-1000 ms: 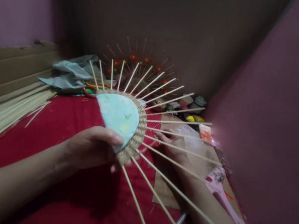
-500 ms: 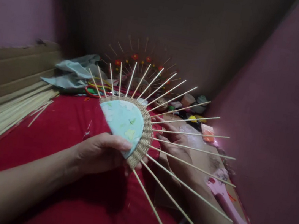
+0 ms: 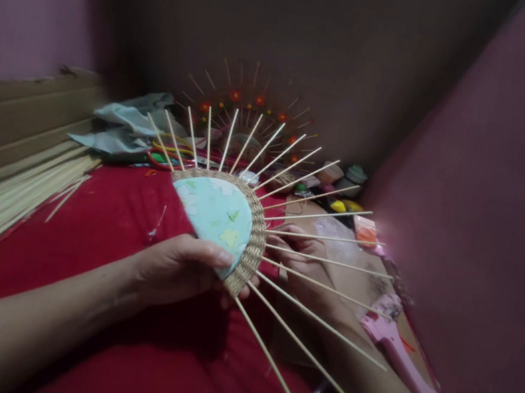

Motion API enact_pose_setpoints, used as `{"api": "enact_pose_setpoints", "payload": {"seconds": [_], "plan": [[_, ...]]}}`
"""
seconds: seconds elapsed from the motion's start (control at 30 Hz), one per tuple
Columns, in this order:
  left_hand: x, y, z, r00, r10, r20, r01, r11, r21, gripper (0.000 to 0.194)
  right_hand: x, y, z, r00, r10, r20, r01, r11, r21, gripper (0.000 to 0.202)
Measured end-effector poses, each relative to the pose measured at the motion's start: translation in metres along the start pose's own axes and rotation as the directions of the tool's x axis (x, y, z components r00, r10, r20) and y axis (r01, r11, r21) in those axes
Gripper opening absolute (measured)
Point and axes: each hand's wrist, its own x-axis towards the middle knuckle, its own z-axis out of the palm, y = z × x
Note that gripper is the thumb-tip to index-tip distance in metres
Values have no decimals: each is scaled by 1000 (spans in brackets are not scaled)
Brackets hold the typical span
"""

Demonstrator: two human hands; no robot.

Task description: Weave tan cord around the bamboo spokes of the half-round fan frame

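Well, left hand (image 3: 181, 269) pinches fan (image 3: 221, 213) near bottom.

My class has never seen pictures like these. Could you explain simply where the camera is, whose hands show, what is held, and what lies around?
There is no machine: a person works bare-handed. One camera worn on that person's head looks forward and down. The left hand grips a half-round piece of pale blue patterned fabric with a woven straw-coloured edge and thin pale sticks radiating outward. The right hand is behind some sticks; its hold is unclear. On the deep red surface, a bundle of long pale strips lies at picture left. A pink long-handled tool lies at right.
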Motion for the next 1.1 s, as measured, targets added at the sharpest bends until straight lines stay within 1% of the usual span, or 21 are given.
{"api": "enact_pose_setpoints", "payload": {"seconds": [0.03, 0.1, 0.17, 0.23, 0.3, 0.37, 0.47, 0.57, 0.63, 0.7, 0.8, 0.87, 0.93, 1.0, 1.1], "plan": [[1, -1, 1, 1000, 10, -15, -10, 1000, -1, 19, 0, -2, 1, 1000, 6, 30, -5, 1000, -11, 8], [2, -1, 4, 994, 67, -88, -68, 998, -16, 19, -1, -4, 1, 998, -8, 67, 7, 1000, 7, 6], [3, -1, 8, 973, 141, -184, -150, 988, -38, 23, -1, -5, 1, 997, -27, 68, 26, 999, 18, 5], [2, 0, 11, 958, 166, -235, -186, 981, -64, 27, -1, -3, 1, 998, -34, 60, 34, 999, -7, 5], [2, 1, 12, 963, 141, -229, -163, 983, -84, 28, -1, -1, 0, 998, -31, 51, 33, 998, -46, 5], [1, 2, 12, 975, 115, -190, -135, 986, -94, 29, -2, 2, -1, 999, -27, 38, 29, 998, -61, 6], [1, 2, 10, 985, 107, -139, -122, 987, -101, 31, -3, 4, 0, 998, -15, 60, 18, 998, -53, 10], [2, 1, 9, 987, 93, -128, -108, 987, -117, 29, -3, 4, -1, 997, -7, 83, 11, 998, -56, 12], [2, 0, 8, 988, 77, -131, -95, 987, -133, 25, 0, 5, -4, 998, -17, 68, 24, 994, -108, 12], [3, 1, 8, 981, 74, -178, -101, 984, -147, 22, 4, 8, -10, 997, -65, 49, 74, 977, -198, 13], [3, 2, 9, 953, 76, -293, -127, 979, -162, 23, 12, 13, -21, 987, -160, 16, 158, 946, -283, 9], [3, 3, 9, 930, 93, -355, -160, 973, -164, 26, 16, 13, -30, 985, -174, -18, 161, 942, -293, 7], [4, 5, 9, 911, 113, -397, -189, 969, -157, 28, 20, 10, -38, 987, -153, -53, 129, 942, -308, 9], [4, 7, 9, 898, 124, -422, -202, 968, -146, 28, 24, 8, -45, 985, -146, -96, 109, 942, -318, 11], [5, 8, 9, 888, 136, -440, -214, 968, -132, 25, 31, 7, -57, 971, -192, -141, 138, 937, -321, 11]]}}
